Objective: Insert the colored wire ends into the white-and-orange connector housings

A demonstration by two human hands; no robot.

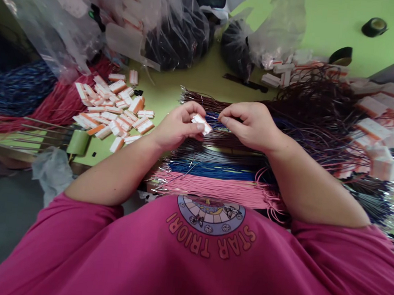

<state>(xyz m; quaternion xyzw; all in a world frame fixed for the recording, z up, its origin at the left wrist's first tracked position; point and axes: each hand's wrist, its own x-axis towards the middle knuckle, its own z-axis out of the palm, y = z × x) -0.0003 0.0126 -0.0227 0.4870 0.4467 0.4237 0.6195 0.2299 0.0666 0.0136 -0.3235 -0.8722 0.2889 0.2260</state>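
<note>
My left hand (176,125) is closed on a small white connector block (201,123), held above rows of cut wires. My right hand (249,124) is pinched right beside the block, its fingertips pressed together on a thin wire that I can barely make out. Under both hands lie sorted wire bundles: dark brown (207,102), blue (212,169) and pink (210,187), with bare metal ends on the left.
A heap of white and orange connector blocks (113,109) lies at left on the green table (329,21). Clear plastic bags (132,19) with dark parts stand at the back. Finished wired blocks (372,129) pile up at right. Two tape rolls (373,26) sit far right.
</note>
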